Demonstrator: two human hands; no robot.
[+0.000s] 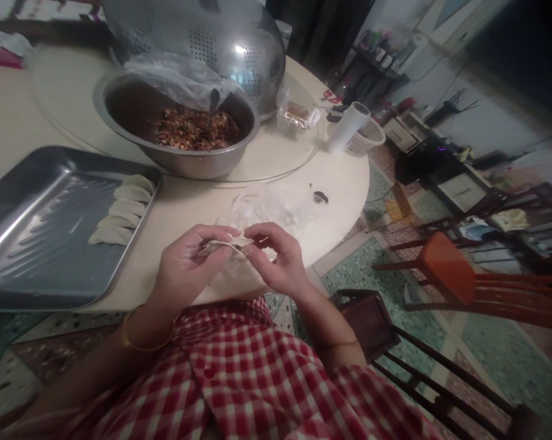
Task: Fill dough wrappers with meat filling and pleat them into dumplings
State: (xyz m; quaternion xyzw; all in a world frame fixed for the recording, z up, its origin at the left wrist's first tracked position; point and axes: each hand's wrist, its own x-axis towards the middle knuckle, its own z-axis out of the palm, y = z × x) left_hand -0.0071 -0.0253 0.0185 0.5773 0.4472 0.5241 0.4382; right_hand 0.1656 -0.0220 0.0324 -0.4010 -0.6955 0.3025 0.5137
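Note:
My left hand [191, 263] and my right hand [276, 260] meet above the table's near edge, both pinching one pale dumpling [228, 245] along its folded rim. The fingers of each hand are curled closed on the dough. A steel bowl [129, 137] of dark minced filling [194, 128] stands behind them, with a spoon [212, 105] stuck in it. To the left, a metal tray [42, 238] carries several finished dumplings [123, 211] in a row along its right side.
A clear plastic bag of wrappers [269, 208] lies just beyond my hands. A large steel colander [221, 36] sits behind the bowl. A white roll [349, 125] and small basket [367, 137] are at the table's far right. Wooden chairs [445, 269] stand on the right.

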